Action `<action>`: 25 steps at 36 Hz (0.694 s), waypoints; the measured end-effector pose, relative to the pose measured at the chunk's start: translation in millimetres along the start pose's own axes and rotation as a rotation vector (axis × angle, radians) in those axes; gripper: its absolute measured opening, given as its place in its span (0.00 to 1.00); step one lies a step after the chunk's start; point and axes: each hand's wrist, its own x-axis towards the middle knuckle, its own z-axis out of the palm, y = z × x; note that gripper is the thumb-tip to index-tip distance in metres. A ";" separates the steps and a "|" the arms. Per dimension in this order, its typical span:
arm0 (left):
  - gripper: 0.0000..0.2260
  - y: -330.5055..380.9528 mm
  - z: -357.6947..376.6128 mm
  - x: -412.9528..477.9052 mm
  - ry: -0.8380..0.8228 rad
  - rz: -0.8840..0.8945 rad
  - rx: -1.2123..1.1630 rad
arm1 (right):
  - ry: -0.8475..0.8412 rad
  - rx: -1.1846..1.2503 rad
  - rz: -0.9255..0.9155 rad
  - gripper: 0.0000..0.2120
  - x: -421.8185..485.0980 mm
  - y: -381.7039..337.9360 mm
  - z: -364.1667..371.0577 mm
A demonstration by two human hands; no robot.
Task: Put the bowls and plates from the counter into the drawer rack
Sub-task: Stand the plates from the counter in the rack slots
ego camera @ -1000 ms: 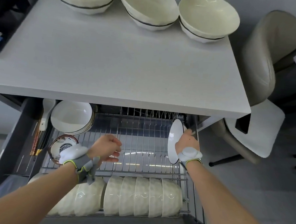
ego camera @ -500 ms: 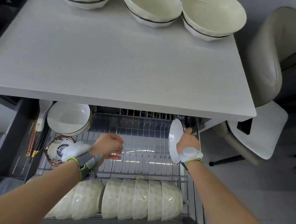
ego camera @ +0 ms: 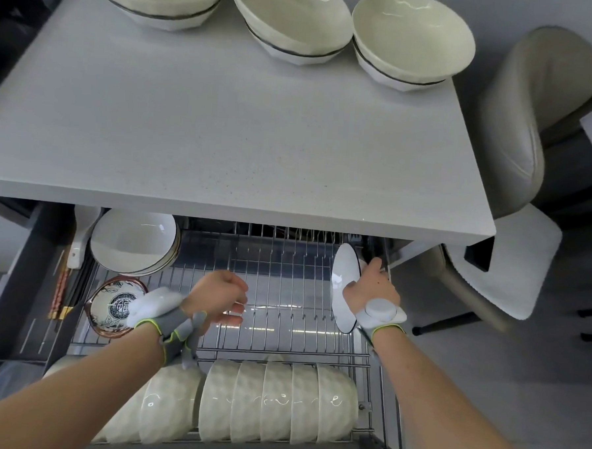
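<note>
**Plate held on edge at the right end of the drawer rack**

The person's right hand (ego camera: 370, 286) is gripping a white plate (ego camera: 341, 273) with a dark rim, its fingers and thumb curling round the plate's right edge. The plate is standing upright on edge at the right end of the wire drawer rack (ego camera: 285, 275), with its face turned to the left. Whether its lower rim is seated between the wires cannot be told.

The left hand (ego camera: 217, 294) is hovering over the middle of the rack with its fingers loosely curled inward, holding nothing. Each wrist is wearing a grey strap carrying a white sensor unit (ego camera: 382, 311).

Within the rack:
- A stack of white bowls (ego camera: 132, 243) is sitting at the back left.
- A small patterned bowl (ego camera: 117, 306) is lying just in front of that stack.
- A row of cream bowls (ego camera: 261, 401) is resting on its sides along the front edge, beneath the forearms.
- A white spoon (ego camera: 81, 244) and chopsticks (ego camera: 61, 291) are lying in the narrow compartment at the left.

Above the open drawer, the grey counter (ego camera: 224, 117) is bearing three stacks of large cream bowls (ego camera: 288, 18) along its far edge, well apart from both hands. A beige padded chair (ego camera: 519, 126) is standing to the right of the counter.
</note>
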 end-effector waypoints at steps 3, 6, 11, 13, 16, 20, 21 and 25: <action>0.07 2.2 -1.4 -3.9 0.010 0.012 0.011 | 0.008 -0.022 0.007 0.19 -5.6 -1.9 -9.3; 0.06 4.3 -3.2 -10.3 0.006 0.019 0.016 | 0.028 -0.010 0.002 0.19 -11.0 -2.0 -16.0; 0.07 5.9 -5.7 -19.5 -0.007 0.037 0.035 | -0.012 0.020 0.012 0.19 -17.5 0.2 -17.9; 0.07 6.9 -7.4 -24.1 -0.008 0.052 0.037 | -0.018 0.022 0.008 0.19 -21.6 1.5 -19.7; 0.07 7.4 -8.8 -28.8 -0.003 0.062 0.040 | -0.015 0.014 0.003 0.20 -27.7 1.8 -22.6; 0.07 11.6 -11.6 -40.9 0.009 0.077 0.063 | 0.005 -0.004 -0.017 0.19 -41.9 0.7 -34.0; 0.07 14.1 -12.6 -44.6 0.010 0.085 0.064 | 0.006 -0.001 -0.027 0.19 -45.1 -0.6 -38.5; 0.06 30.0 -16.1 -64.6 0.015 0.130 0.064 | 0.025 0.011 -0.062 0.18 -59.7 -9.0 -66.3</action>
